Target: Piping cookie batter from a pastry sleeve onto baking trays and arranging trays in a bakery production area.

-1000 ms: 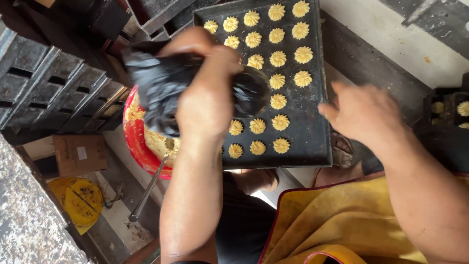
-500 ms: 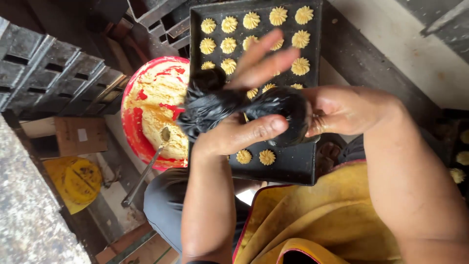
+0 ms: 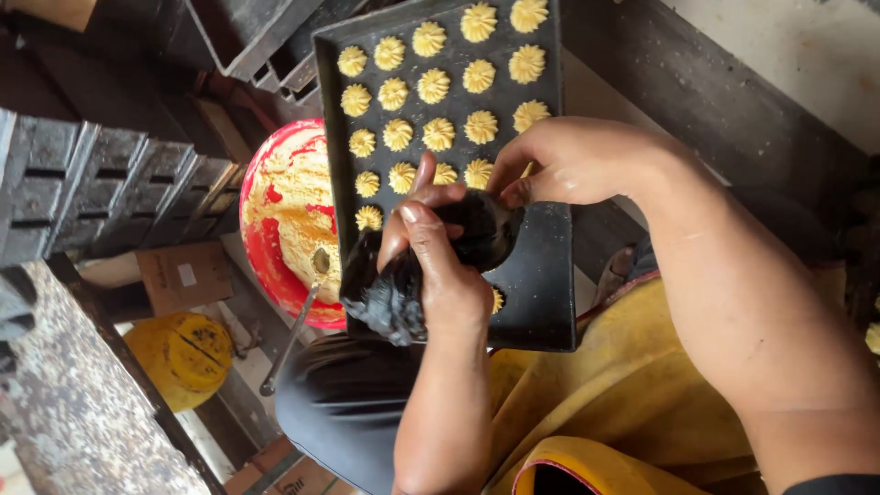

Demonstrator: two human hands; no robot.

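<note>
A black piping bag (image 3: 477, 234) lies over a black baking tray (image 3: 541, 293). My left hand (image 3: 435, 270) grips the bag's twisted end. My right hand (image 3: 577, 160) pinches the bag's front end close to the tray. Rows of piped yellow dough rosettes (image 3: 438, 134) cover the far part of the tray, and one rosette (image 3: 496, 301) peeks out beside my left hand. The bag's tip is hidden under my right hand.
A red bowl (image 3: 266, 266) smeared with yellow dough sits left of the tray, with a metal spoon (image 3: 293, 335) resting in it. Dark stacked trays (image 3: 101, 192) stand at left. A yellow container (image 3: 183, 353) and cardboard box (image 3: 183, 275) lie below. Yellow cloth (image 3: 596, 412) covers my lap.
My right hand came in from the right and closed on the bag's front end. My left hand regripped the twisted end, and both hands lowered the bag toward the tray.
</note>
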